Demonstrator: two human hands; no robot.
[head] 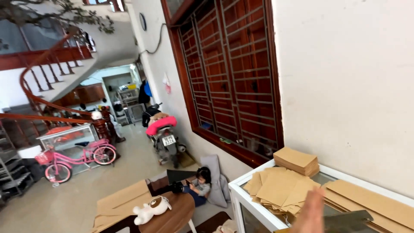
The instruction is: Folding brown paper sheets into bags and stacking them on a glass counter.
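Note:
Only a sliver of one hand shows, and I take it for my right hand (311,212); it rises from the bottom edge over a white-framed glass cabinet (236,190). A dark grey flat piece (348,221) lies right beside it, but whether the fingers grip it is hidden. Just behind the hand sits a fanned pile of brown paper envelopes (280,190). A neat stack of the same envelopes (296,160) stands by the wall, and long brown sheets (371,200) lie to the right. My left hand is out of view.
A child (200,185) sits on the floor against a grey cushion (215,179). A round wooden table (174,215) holds a plush toy (151,208) and brown sheets (120,200). Farther off stand a scooter (166,133), a pink bicycle (77,157) and a curved staircase (43,64).

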